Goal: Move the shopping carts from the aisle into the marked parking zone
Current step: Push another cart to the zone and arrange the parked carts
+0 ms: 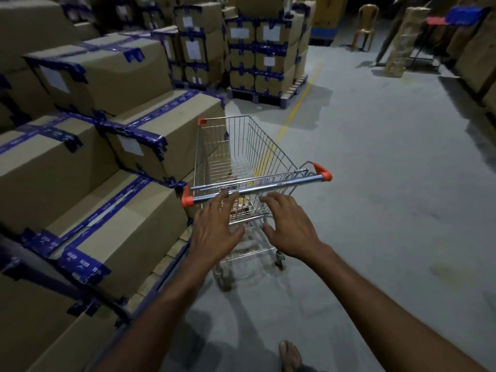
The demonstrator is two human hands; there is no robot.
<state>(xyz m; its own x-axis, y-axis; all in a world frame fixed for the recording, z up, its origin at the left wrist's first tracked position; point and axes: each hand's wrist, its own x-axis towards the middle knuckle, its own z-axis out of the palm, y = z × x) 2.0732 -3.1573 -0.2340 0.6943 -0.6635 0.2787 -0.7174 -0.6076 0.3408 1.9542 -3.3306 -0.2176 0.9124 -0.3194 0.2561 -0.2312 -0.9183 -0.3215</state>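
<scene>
One shopping cart (241, 146) stands on grey floor (375, 183) in aisle, basket close beside taped cardboard boxes (107, 73) at left; yellow floor line (298, 100) shows through its wires. Handle bar (268, 185), orange end caps, faces person. Left hand (217, 229) and right hand (292, 226) both spread, fingers straight, gripping nothing. Left fingertips reach bar, right fingertips just short; contact unclear.

a warehouse: stacked taped cartons (107, 68) on pallets (268, 96) (concrete floor (375, 183), yellow line (298, 103))
</scene>
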